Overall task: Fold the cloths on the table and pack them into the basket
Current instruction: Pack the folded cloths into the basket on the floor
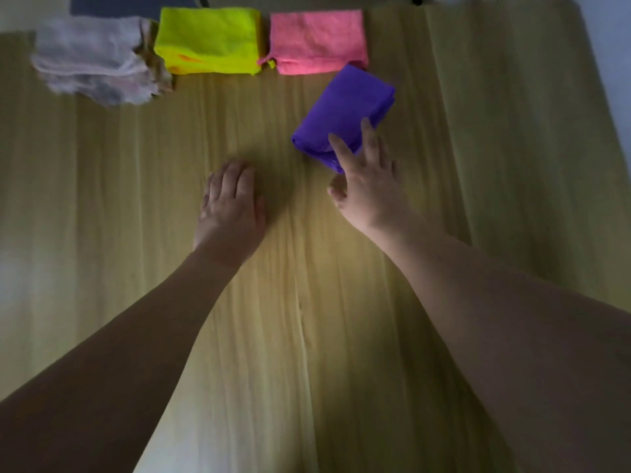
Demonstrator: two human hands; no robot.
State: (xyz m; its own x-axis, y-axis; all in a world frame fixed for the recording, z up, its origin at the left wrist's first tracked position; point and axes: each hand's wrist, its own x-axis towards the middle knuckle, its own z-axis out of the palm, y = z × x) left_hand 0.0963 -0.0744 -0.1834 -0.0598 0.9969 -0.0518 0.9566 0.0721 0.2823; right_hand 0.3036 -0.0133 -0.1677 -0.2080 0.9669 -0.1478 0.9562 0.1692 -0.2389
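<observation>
A folded purple cloth (345,110) lies tilted on the wooden table (136,199), right of centre. My right hand (365,179) touches its near end with straight, spread fingers. My left hand (232,199) lies flat on the bare wood to the left, fingers relaxed, holding nothing. Along the far edge sit a folded pink cloth (317,40), a folded yellow cloth (208,39) and a folded pale pink-white cloth (99,59). No basket is in view.
The table's right edge (601,107) slants away beside a pale floor. A dark object (112,3) shows behind the cloths at the far left. Bare wood stretches between my arms and toward the near edge.
</observation>
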